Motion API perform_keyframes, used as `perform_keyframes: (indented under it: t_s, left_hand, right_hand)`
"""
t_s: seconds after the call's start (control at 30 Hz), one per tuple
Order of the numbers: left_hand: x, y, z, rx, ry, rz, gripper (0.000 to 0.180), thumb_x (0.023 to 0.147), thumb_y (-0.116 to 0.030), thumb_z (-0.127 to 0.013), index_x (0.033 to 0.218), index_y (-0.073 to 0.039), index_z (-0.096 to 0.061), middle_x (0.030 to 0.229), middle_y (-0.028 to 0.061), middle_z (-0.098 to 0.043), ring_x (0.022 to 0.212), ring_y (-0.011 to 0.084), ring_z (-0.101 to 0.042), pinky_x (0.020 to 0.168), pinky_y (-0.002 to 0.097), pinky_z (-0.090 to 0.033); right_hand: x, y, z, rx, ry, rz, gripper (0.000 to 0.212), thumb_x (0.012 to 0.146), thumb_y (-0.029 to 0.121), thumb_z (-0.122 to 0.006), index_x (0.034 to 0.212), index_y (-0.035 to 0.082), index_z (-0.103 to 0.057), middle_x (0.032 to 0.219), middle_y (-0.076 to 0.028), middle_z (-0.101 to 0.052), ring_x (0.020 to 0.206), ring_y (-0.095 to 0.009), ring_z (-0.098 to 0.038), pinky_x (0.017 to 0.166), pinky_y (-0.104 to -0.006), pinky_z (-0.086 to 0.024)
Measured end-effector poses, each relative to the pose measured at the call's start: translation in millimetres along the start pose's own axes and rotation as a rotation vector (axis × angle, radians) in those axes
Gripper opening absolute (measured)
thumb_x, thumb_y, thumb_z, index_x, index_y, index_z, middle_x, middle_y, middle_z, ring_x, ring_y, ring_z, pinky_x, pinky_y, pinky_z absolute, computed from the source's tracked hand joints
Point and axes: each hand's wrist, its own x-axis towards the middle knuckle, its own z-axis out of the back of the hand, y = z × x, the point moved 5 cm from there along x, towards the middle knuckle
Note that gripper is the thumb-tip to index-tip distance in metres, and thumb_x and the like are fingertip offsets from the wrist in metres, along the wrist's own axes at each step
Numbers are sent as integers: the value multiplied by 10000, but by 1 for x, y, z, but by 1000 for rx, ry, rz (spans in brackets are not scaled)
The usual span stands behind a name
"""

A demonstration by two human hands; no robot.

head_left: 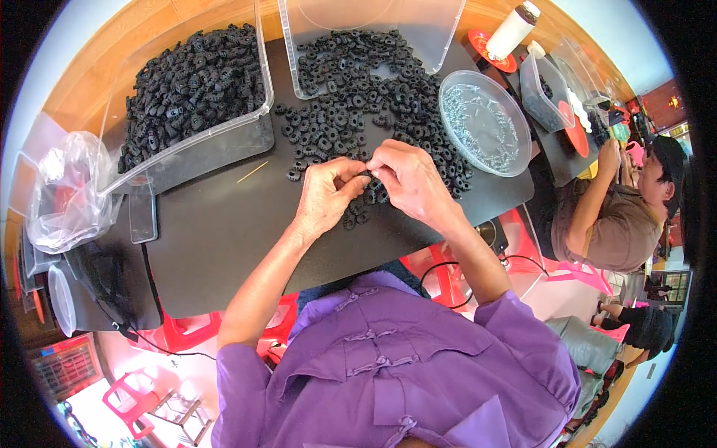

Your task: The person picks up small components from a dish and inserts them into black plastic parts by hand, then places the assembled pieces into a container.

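Observation:
Over the table's middle my left hand point(326, 196) and my right hand point(409, 181) meet with fingertips pinched together. Between them is a small black plastic piece point(366, 174), mostly covered by the fingers; it resembles a cord-lock part. Just beyond and beneath the hands spreads a pile of similar black plastic pieces point(328, 128), many with a hole through them. To the right of the pile stands a round translucent tub point(527, 140) holding many tiny silvery metal pieces that look like springs.
A clear bin point(216, 153) heaped with black pieces stands far left; another clear bin point(290, 56) lies tipped behind the pile. A thin yellowish stick point(252, 172) rests on the dark table point(224, 246). A plastic bag point(71, 201) sits left. A co-worker point(624, 216) works at right.

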Motion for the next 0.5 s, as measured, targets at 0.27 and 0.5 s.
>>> perform_keyframes:
  t_s: [0.27,0.5]
  left_hand:
    - [1,0,5,66,-96,-21,107,772,4,-640,876,25,-652,606,26,-559,512,63,-462,481,249,-387]
    - [-1,-22,5,249,-91,-61,144,775,-9,-599,915,17,-623,580,76,-521,507,91,-468,492,273,-408]
  right_hand:
    - [5,19,-11,-266,-34,54,100,712,-61,-568,758,6,-510,711,-126,-513,715,-324,-537,614,-417,-440]
    - [-1,26,-15,-294,-109,97,194,671,-16,-566,839,40,-487,764,-96,-527,750,-293,-536,605,-390,-488]
